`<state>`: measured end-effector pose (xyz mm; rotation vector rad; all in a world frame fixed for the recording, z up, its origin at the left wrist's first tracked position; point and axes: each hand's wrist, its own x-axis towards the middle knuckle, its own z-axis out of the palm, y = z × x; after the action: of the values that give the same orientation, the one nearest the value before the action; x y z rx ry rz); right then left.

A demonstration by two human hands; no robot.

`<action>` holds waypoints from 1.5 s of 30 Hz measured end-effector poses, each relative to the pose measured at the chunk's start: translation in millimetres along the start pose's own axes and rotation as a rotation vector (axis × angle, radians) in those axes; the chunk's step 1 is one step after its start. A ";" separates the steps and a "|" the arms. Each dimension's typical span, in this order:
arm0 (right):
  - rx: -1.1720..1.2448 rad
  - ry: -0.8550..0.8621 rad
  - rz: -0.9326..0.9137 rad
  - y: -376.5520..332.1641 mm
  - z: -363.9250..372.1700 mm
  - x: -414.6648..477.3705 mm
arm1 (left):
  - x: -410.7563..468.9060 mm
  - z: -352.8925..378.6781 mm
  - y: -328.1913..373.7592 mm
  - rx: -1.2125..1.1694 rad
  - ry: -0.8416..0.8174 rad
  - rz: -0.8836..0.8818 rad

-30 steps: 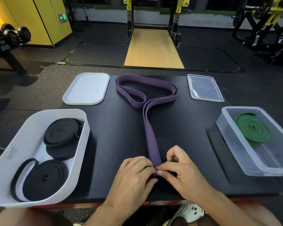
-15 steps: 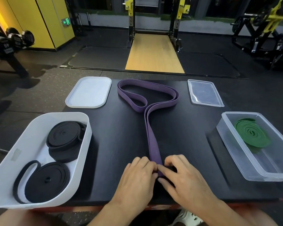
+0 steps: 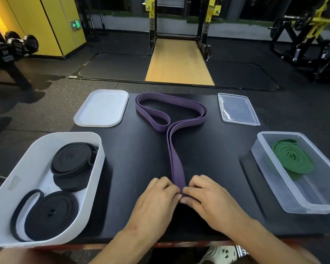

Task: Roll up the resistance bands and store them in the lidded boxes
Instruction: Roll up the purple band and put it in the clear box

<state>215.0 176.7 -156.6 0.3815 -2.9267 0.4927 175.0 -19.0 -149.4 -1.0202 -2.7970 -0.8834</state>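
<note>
In the head view, the purple band [image 3: 176, 164] lay flat on the black counter [image 3: 137, 159], in the middle of it. It was a wide, matte strap. Its far part was spread in two open loops, a small one inside a bigger one. From the loops a doubled straight length ran toward the person, the two layers lying one on the other. The near end of this length was between the two hands. The left hand [image 3: 156, 204] and the right hand [image 3: 210, 199] were close together, their fingertips almost meeting, and both pinched the end of the purple band with curled fingers. How far the end was turned over, I could not tell, because the fingers covered it.

Left of the purple band stood an open white box [image 3: 95, 168]. Two black rolls [image 3: 71, 159] were stacked in its far part, and a third black roll [image 3: 50, 216] with a loose tail lay in its near part. Right of the purple band stood an open clear box [image 3: 274, 183] with one green roll [image 3: 291, 159] leaning in its far end. A white lid [image 3: 101, 108] lay just left of the band's loops, and a clear lid [image 3: 236, 109] lay to the right of them.
</note>
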 end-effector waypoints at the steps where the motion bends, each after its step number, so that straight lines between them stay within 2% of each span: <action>1: 0.032 -0.025 0.011 2.0 -0.8 2.0 | -4.0 1.5 0.3 -0.003 0.015 0.027; 5: 0.091 -0.026 0.009 5.8 -1.6 5.8 | -12.7 5.5 -6.9 0.008 -0.008 0.125; 8: 0.070 0.089 -0.003 3.3 1.9 2.2 | -2.2 2.9 -9.6 0.082 0.004 0.182; 12: 0.033 0.252 -0.003 -8.4 9.4 -6.9 | 6.1 -1.1 -10.4 0.062 -0.013 0.131; 14: 0.025 0.274 -0.047 -13.0 14.0 -12.2 | 11.2 -4.6 -10.2 0.038 -0.024 0.093; 22: -0.032 0.178 -0.056 -4.3 6.5 6.6 | 26.0 -6.2 -12.2 0.041 -0.064 0.020; 28: 0.057 0.116 0.077 3.2 -4.0 16.6 | 18.8 -3.2 -14.9 -0.073 -0.024 0.024; 33: 0.040 0.079 0.160 6.4 -7.9 23.1 | 30.6 0.8 -18.9 0.008 0.006 0.079; 37: -0.074 -0.014 0.155 1.4 -8.8 26.8 | 54.4 -11.3 -16.8 0.071 -0.120 0.088; 42: 0.028 0.120 0.223 -11.6 -10.5 28.4 | 76.7 -19.4 -8.7 0.178 -0.234 0.095; 45: 0.115 0.036 0.281 -15.8 -19.3 29.5 | 78.1 -17.7 -3.3 0.244 -0.251 0.092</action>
<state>193.2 162.2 -128.3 -0.0284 -2.9376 0.6987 109.1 15.1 -119.1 -1.2832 -2.9297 -0.4150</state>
